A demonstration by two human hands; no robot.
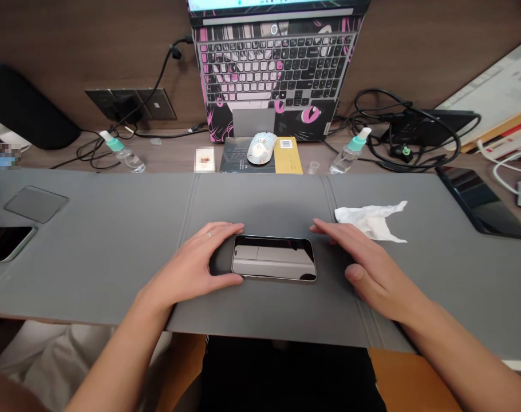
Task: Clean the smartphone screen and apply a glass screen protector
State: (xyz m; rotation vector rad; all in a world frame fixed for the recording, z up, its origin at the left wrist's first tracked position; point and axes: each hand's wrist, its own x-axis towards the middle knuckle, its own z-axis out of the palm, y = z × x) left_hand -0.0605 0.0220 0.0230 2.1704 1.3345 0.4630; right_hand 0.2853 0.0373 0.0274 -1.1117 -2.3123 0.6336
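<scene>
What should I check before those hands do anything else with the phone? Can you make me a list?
1. Phone lies flat on the grey mat, screen up: ok.
2. Left hand cups its left end: ok.
3. Right hand touches its right end: cannot tell.
4. Crumpled tissue lies close beside the right hand: ok.
5. Phone free of dust: cannot tell.

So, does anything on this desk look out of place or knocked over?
Two small spray bottles lie on their sides behind the grey mat, the left bottle and the right bottle. A crumpled tissue lies on the mat near the right hand. The phone lies flat and straight between it and the left hand.
</scene>
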